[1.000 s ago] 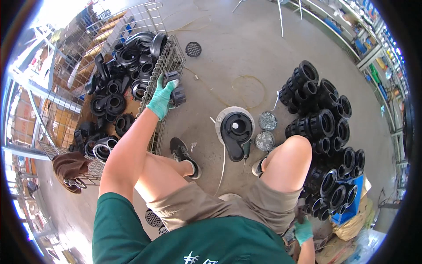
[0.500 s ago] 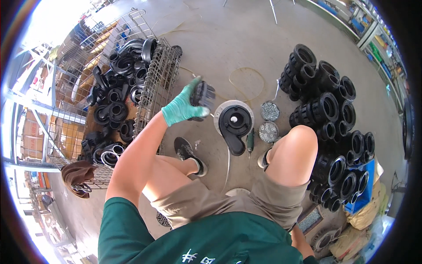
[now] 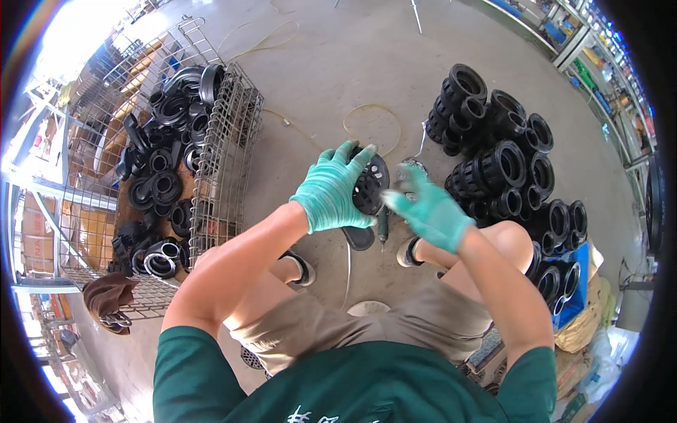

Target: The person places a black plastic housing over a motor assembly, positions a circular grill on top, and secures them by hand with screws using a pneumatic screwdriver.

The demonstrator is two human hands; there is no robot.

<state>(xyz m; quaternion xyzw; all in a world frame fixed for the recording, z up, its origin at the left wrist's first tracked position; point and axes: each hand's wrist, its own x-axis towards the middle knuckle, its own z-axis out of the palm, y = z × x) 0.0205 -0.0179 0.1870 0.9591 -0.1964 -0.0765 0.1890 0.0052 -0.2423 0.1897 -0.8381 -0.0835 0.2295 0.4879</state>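
Note:
My left hand (image 3: 328, 189), in a green glove, grips a round black plastic part (image 3: 371, 185) with slots in its face. It is held above a black snail-shaped housing (image 3: 360, 238), most of which the hand and part hide. To its right, my gloved right hand (image 3: 431, 213) is blurred by motion, with fingers apart and nothing seen in them. A green-handled screwdriver-like tool (image 3: 383, 225) lies between my feet. Behind the right fingers shows a round dish (image 3: 413, 169) of small metallic pieces, partly covered.
On the left stands a wire mesh basket (image 3: 227, 151) of black plastic parts, with a brown cloth (image 3: 107, 299) at its near corner. Stacked black ring-shaped housings (image 3: 486, 169) fill the right side, some by a blue crate (image 3: 575, 299). A thin hose (image 3: 374, 107) curls on the floor.
My left hand has moved right with the round part, from beside the basket to over the snail-shaped housing. My right hand has come up into view beside it. The whole view has shifted slightly.

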